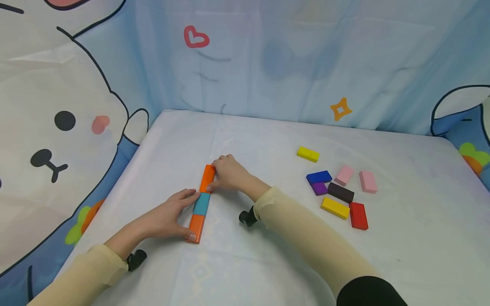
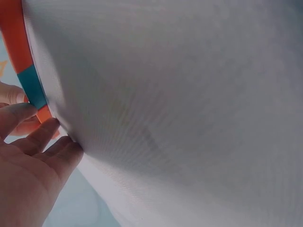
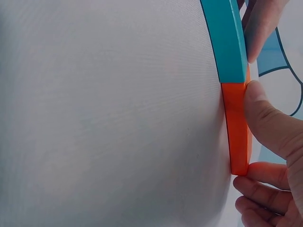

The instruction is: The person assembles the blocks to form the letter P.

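An orange block (image 1: pixel 197 227), a teal block (image 1: pixel 201 204) and a second orange block (image 1: pixel 207 178) lie end to end in a row on the white cloth. My left hand (image 1: pixel 168 216) rests along the row's left side, its fingers fairly straight, thumb on the near orange block and fingertips beside the teal one. At the far end, my right hand (image 1: pixel 233 175) pinches the far orange block, thumb by the teal joint and index finger at the outer end. In the right wrist view the right thumb (image 3: pixel 265 111) presses the orange block (image 3: pixel 235 127), right below the teal block (image 3: pixel 227 42).
To the right lie several loose blocks: yellow (image 1: pixel 308 154), blue (image 1: pixel 319 177), purple (image 1: pixel 319 188), black (image 1: pixel 340 192), pink (image 1: pixel 344 175), another pink (image 1: pixel 368 182), another yellow (image 1: pixel 335 208) and red (image 1: pixel 358 216). A printed curtain (image 1: pixel 249 63) hangs behind the table.
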The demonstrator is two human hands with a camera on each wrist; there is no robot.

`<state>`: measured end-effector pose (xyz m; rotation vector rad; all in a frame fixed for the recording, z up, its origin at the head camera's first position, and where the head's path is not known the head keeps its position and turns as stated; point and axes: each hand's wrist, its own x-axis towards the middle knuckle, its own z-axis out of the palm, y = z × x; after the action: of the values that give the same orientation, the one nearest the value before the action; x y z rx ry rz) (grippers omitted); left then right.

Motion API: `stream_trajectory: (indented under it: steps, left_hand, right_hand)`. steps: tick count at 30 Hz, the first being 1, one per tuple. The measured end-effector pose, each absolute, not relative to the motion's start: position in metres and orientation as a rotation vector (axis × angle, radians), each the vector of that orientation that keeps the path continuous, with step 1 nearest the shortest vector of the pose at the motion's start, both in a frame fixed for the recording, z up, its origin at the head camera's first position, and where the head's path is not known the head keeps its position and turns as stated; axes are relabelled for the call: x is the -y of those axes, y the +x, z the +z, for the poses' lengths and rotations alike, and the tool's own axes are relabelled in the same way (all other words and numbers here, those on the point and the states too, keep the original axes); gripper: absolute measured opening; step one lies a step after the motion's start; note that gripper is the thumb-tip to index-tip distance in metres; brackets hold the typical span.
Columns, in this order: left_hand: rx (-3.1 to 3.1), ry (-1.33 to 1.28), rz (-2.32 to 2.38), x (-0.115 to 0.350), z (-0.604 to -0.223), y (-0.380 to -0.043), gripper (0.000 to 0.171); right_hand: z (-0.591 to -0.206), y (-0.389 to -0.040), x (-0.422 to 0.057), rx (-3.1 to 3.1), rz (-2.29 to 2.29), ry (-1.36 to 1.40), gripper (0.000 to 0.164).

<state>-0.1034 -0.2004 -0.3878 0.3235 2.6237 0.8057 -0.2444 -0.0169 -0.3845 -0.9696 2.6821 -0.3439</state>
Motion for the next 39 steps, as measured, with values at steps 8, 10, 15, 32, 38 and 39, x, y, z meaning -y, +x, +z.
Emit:
stream_trajectory:
  steps: [8,10,15,32,38,39]
  left_hand:
    - [-2.627,0.324,0.803,0.2,-0.388,-0.104,0.106]
    - [-2.628,0.329,0.8,0.2,-0.388,-0.104,0.106]
    - [-2.625,0.322,0.802,0.199,-0.387,-0.104,0.106]
    - [-2.622,0.338,0.804,0.199,-0.382,-0.104,0.103]
    - [-2.648,0.353,0.792,0.199,-0.377,-0.114,0.098]
    - [-2.651,0.356,0.783,0.199,-0.375,-0.117,0.099]
  right_hand:
    - [-0.383,-0.244,0.016,-2.674,-0.34,-0.969,0.076]
    - [-0.383,-0.244,0.016,-2.673,-0.339,-0.97,0.077]
    - [-0.382,-0.243,0.016,-2.68,-0.306,-0.975,0.082]
    - [-0.381,-0.241,0.02,-2.686,-0.224,-0.952,0.082]
    - [-0.382,-0.24,0.02,-2.683,-0.238,-0.944,0.08]
    - [-0.382,-0.24,0.02,-2.683,-0.242,-0.942,0.08]
